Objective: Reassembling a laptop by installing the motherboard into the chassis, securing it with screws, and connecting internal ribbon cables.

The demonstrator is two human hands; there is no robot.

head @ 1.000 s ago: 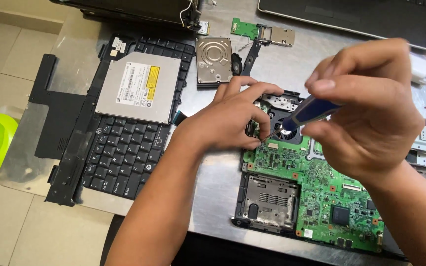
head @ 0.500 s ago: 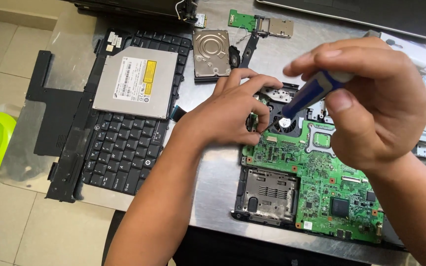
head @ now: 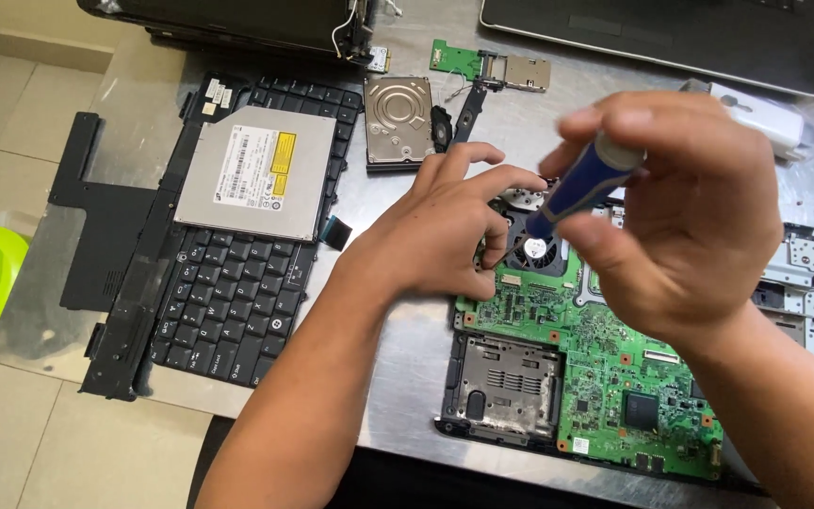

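At centre right of the frame, the right hand (head: 699,217) is clenched around a blue-handled screwdriver (head: 581,184) tilted down toward the fan (head: 534,250) on the green motherboard (head: 605,363), while the left hand (head: 445,231) rests open beside it, fingertips touching the board's upper left edge.

Shiny metal tabletop (head: 416,349) over beige floor tiles (head: 11,434)

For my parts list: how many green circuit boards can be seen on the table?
2. The large green board lies under both hands, beside the fan. The small green board lies at the far edge, above the hard drive. Others may be hidden under the hands.
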